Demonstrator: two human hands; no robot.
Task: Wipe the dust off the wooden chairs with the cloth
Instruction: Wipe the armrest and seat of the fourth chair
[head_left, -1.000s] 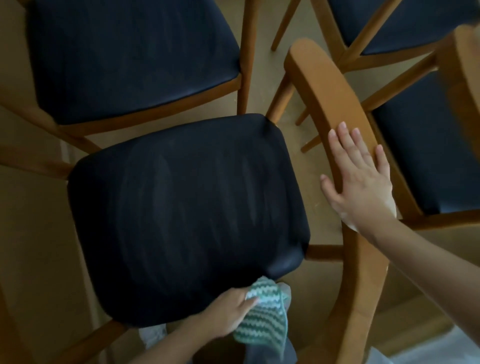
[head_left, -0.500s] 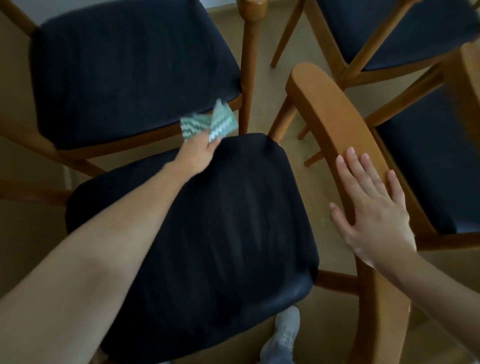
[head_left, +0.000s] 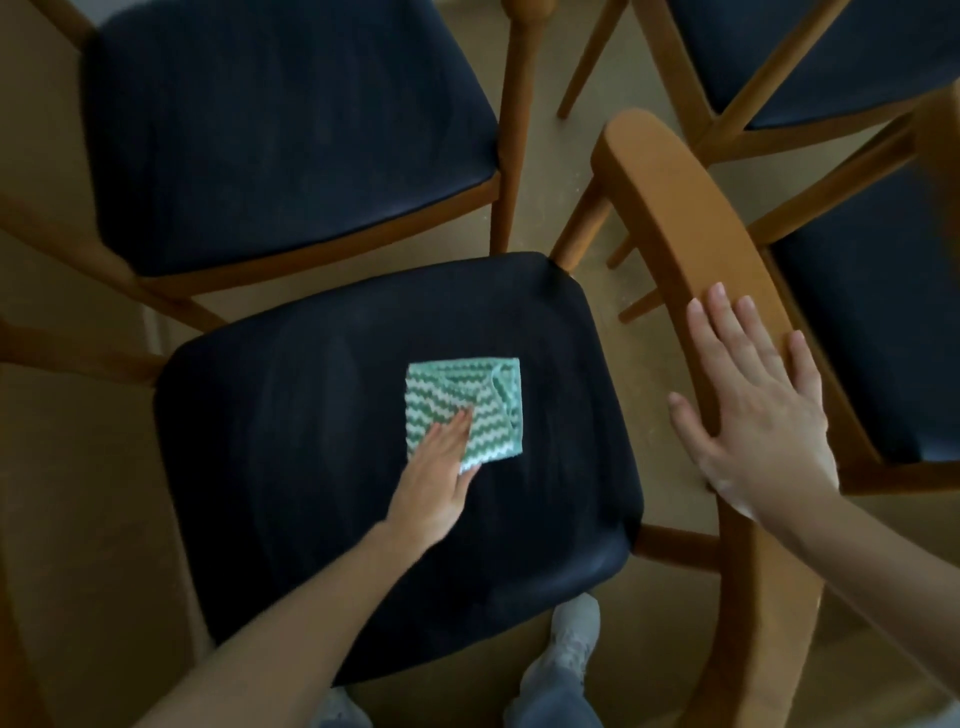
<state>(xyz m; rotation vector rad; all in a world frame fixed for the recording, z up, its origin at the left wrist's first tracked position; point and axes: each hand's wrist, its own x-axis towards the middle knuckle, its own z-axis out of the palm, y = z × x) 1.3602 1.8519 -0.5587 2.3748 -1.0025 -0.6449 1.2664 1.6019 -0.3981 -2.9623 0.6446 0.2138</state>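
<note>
A square cloth (head_left: 467, 400), knitted in green and white zigzags, lies flat near the middle of the dark padded seat (head_left: 311, 467) of the near chair. The left hand (head_left: 441, 467) presses on its near edge, fingers (head_left: 460, 423) straight and pressed together. The right hand (head_left: 758, 415) rests on the smooth, curved wooden backrest (head_left: 691, 223) at right, fingers (head_left: 719, 317) spread flat. Other chairs (head_left: 285, 130) with the same dark seats and slim wooden legs crowd around on a tan floor (head_left: 62, 467).
</note>
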